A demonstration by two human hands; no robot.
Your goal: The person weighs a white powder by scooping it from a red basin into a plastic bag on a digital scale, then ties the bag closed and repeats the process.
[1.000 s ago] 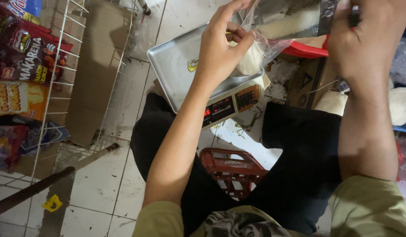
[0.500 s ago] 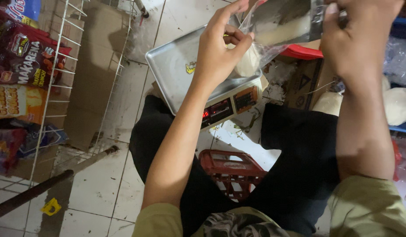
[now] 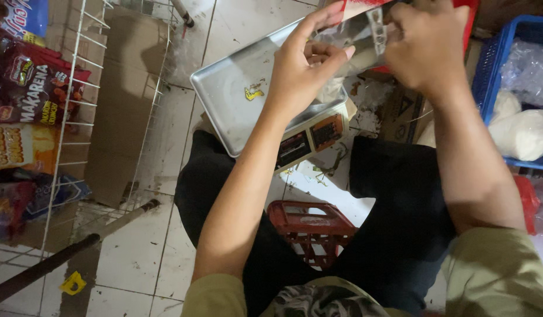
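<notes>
My left hand (image 3: 303,67) and my right hand (image 3: 427,47) both grip a clear plastic bag (image 3: 356,41), stretched between them above a digital scale. The bag's lower part holds a white powdery filling (image 3: 333,89). The scale has a steel weighing tray (image 3: 248,97) and a front panel with a red display (image 3: 311,140). It rests on the tiled floor between my knees, which are in black trousers.
A white wire rack (image 3: 72,105) with colourful snack packets (image 3: 25,88) stands at the left. A blue crate (image 3: 485,76) with filled white bags (image 3: 526,132) is at the right. A small red plastic stool (image 3: 312,226) is under me. A dark pole (image 3: 42,267) lies lower left.
My right hand has moved left and down toward my left hand, and the bag is now drawn tight between the two hands over the scale.
</notes>
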